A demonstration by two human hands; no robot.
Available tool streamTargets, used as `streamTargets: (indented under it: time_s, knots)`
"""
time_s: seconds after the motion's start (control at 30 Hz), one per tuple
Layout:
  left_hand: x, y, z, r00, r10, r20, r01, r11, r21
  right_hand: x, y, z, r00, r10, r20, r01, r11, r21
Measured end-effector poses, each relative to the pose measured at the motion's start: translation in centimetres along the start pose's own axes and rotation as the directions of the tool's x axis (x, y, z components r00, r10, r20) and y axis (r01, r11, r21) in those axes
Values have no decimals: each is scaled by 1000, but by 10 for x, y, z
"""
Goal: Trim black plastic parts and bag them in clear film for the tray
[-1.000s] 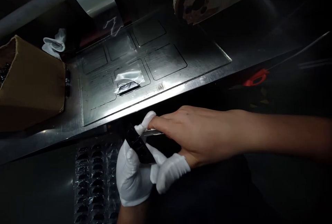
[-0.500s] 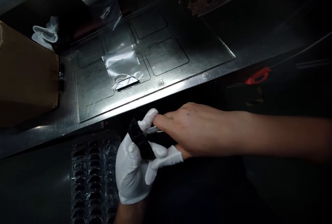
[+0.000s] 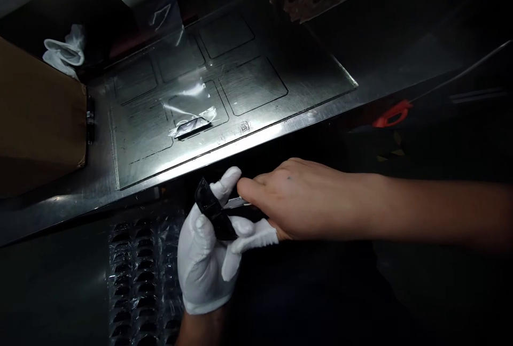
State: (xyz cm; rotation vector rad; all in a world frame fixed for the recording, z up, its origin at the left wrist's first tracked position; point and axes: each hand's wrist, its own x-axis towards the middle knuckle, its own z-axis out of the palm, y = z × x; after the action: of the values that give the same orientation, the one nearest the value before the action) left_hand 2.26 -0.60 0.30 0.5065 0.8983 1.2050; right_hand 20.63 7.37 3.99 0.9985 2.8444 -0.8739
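Observation:
My left hand (image 3: 204, 266), in a white cloth glove, grips a small black trapezoid-shaped plastic part (image 3: 214, 211) between thumb and fingers, tilted with its hollow side towards me. My right hand (image 3: 278, 196) comes in from the right, its back bare, with white cloth over the thumb. Its fingers are closed on a slim silver knife-like tool (image 3: 236, 202), whose inner end is at the part's right edge; the tip is hidden. The right thumb's white cover lies against the lower end of the part.
A metal bench (image 3: 256, 133) bears a clear-film-wrapped black part (image 3: 193, 127). A cardboard box (image 3: 42, 121) and a crumpled white glove (image 3: 66, 49) are at left. Below lies a plastic tray (image 3: 134, 282) with several black parts. A red-handled item (image 3: 393, 114) hangs at right.
The view has shifted slightly, so the bench things sit a little further left. The black part is turned slightly in my left hand, and the tool's tip no longer shows over it.

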Motion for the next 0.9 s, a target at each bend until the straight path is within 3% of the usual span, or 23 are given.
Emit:
streamTargets:
  time_s: [0.17,0.27,0.37,0.47,0.6,0.9]
  knots:
    - [1,-1,1,998,46,31,-46,999,3,-1,0,1,1000,-20,9,20,999,28]
    - [1,-2,2,997,32,71,-29,998,-48,-9,8,-6,998,-64,29,58,983,174]
    - [0,-4,3,998,58,-9,-57,998,11,-19,20,-19,982,-85,-168,134,944,302]
    - [-2,-6,4,996,55,-66,-49,994,93,-23,29,-29,935,-111,-337,163,978,129]
    - [-5,-9,4,998,16,-62,-8,992,124,-17,28,-32,954,-148,-262,120,985,-122]
    - [-9,-6,5,999,6,-38,3,975,220,-10,21,-31,973,-127,-191,87,975,-206]
